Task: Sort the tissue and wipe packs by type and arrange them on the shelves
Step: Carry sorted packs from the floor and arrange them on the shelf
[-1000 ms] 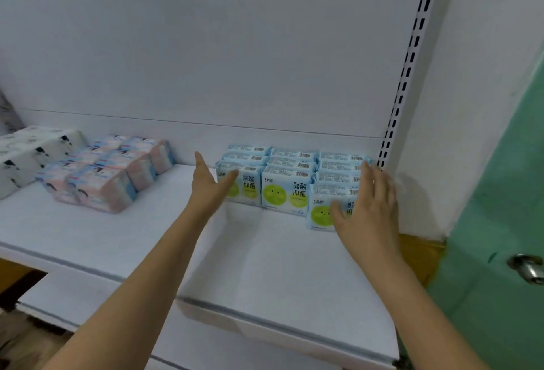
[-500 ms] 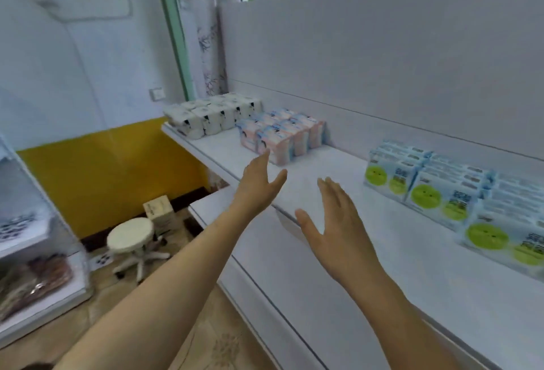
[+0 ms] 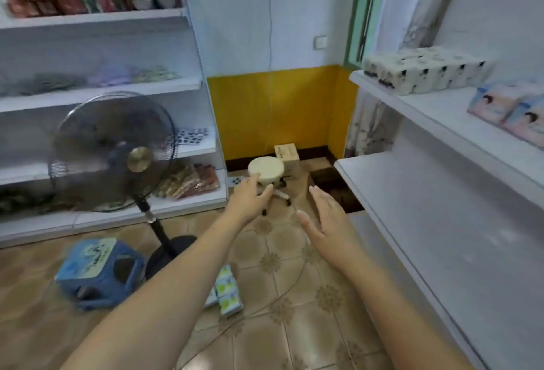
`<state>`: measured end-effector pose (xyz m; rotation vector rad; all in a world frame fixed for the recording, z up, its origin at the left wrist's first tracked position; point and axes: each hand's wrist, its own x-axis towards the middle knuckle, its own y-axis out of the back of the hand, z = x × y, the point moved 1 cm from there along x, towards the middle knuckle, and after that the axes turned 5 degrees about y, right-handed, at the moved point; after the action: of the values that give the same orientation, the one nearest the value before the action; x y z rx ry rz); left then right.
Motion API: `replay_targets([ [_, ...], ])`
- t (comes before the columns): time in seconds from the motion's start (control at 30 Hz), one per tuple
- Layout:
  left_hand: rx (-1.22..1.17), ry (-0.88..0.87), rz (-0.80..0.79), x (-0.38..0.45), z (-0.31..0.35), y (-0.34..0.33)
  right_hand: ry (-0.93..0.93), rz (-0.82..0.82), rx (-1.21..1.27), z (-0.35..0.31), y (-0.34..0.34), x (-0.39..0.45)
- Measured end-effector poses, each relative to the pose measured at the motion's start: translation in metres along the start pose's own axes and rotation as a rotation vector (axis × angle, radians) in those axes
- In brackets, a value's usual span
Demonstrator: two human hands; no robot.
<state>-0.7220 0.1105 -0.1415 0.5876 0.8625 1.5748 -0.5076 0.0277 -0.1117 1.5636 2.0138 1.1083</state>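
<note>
Both hands reach out empty over the tiled floor: the left hand [image 3: 248, 197] with fingers loosely spread, the right hand [image 3: 325, 226] flat and released, neither holding a pack. Below the left forearm, green-and-white wipe packs [image 3: 227, 291] lie on the floor beside a blue basket [image 3: 98, 274], apparently the next stock to be collected. On the right, the upper shelf [image 3: 435, 110] already carries white tissue packs [image 3: 424, 73] at its far end and pink-and-blue packs [image 3: 512, 107] nearer, grouped by type. A standing fan [image 3: 113, 150] and a round stool [image 3: 266, 170] stand beyond.
</note>
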Motion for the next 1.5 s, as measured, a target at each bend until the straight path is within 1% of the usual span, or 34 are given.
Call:
replay_targets([
  [0.17, -0.012, 0.179, 0.004, 0.011, -0.130, 0.023, 0.050, -0.199, 0.011, -0.029, -0.097, 0.045],
  [0.27, -0.039, 0.275, -0.018, 0.019, -0.189, 0.023, 0.064, -0.304, 0.007, -0.029, -0.146, 0.079],
  [0.53, -0.132, 0.610, -0.045, 0.077, -0.328, -0.024, 0.024, -0.518, 0.026, 0.017, -0.288, 0.193],
  [0.67, -0.179, 0.696, -0.102, 0.107, -0.394, -0.071, -0.008, -0.589, -0.037, 0.059, -0.376, 0.237],
  [0.73, -0.190, 0.718, -0.110, 0.120, -0.431, -0.103, -0.062, -0.625, -0.036, 0.088, -0.424, 0.249],
  [0.83, -0.220, 0.816, -0.141, 0.140, -0.492, -0.164, -0.172, -0.655, -0.008, 0.141, -0.504, 0.257],
  [0.97, -0.254, 0.867, -0.272, 0.146, -0.579, -0.275, -0.283, -0.747, -0.029, 0.222, -0.623, 0.243],
  [1.07, -0.318, 0.959, -0.350, 0.147, -0.643, -0.361, -0.408, -0.799, 0.000, 0.282, -0.716, 0.228],
  [1.2, -0.459, 1.020, -0.379, 0.164, -0.722, -0.475, -0.532, -0.849, 0.049, 0.363, -0.840, 0.224],
  [1.33, -0.592, 1.086, -0.335, 0.196, -0.788, -0.573, -0.572, -0.895, 0.053, 0.434, -0.943, 0.230],
  [1.43, -0.692, 1.140, -0.278, 0.215, -0.822, -0.626, -0.699, -0.888, 0.176, 0.471, -0.999, 0.226],
  [1.5, -0.780, 1.135, -0.233, 0.225, -0.835, -0.650, -0.785, -0.874, 0.279, 0.490, -1.026, 0.221],
])
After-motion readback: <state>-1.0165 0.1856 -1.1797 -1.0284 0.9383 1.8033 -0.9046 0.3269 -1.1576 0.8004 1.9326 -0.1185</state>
